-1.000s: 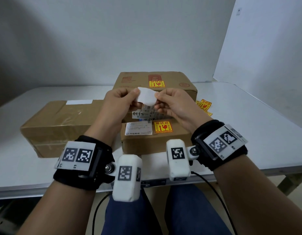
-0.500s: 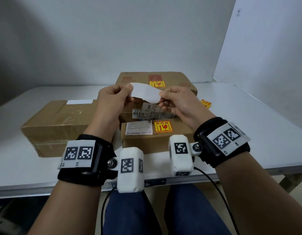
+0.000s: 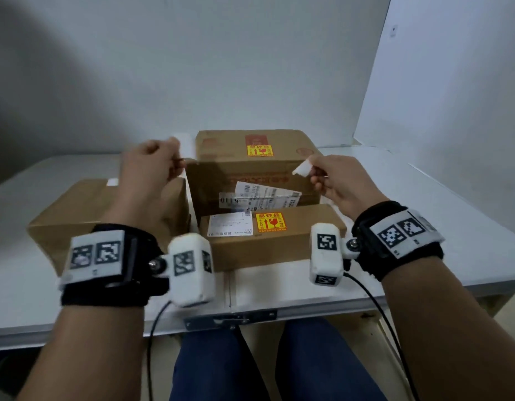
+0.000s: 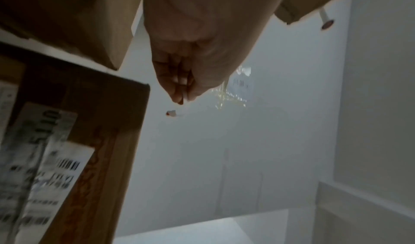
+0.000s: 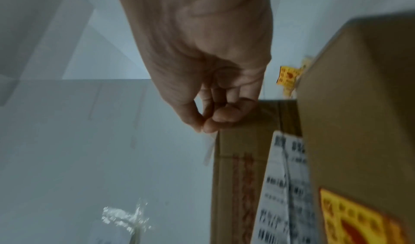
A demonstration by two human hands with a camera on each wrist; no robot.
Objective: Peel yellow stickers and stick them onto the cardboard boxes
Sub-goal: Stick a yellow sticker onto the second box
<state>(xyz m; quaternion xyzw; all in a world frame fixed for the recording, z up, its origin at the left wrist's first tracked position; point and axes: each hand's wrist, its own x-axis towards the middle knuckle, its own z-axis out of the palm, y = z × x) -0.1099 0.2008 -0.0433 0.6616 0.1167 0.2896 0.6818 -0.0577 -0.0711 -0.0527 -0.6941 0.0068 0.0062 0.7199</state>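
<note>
1. The left hand (image 3: 147, 166) is raised over the counter (image 3: 452, 227), its fingers (image 4: 179, 80) curled tight and pinching a white piece (image 3: 186, 147) at its edge; the piece is blurred, and whether it is sticker or backing cannot be told from its white face.

2. The right hand (image 3: 331, 180) pinches a smaller white scrap (image 3: 302, 168) between thumb and forefinger, the other fingers (image 5: 224, 112) folded in. The two hands are well apart, which suggests the sticker and its backing have just come away from each other.

3. Both pieces hang in the air in front of the tall box (image 3: 250, 166), clear of any surface, probably so that a gummed side touches nothing before it is placed.

4. The tall box already bears a yellow sticker (image 3: 260, 150) on top; the low box (image 3: 273, 235) just in front of it bears another (image 3: 270, 222) beside a white shipping label (image 3: 230, 225).

5. The left box (image 3: 85, 218), under the left forearm, shows no yellow sticker on the faces in view, so it looks the likely target.

6. Spare yellow stickers (image 5: 289, 77) lie on the counter behind the boxes, within the right hand's reach.
</note>
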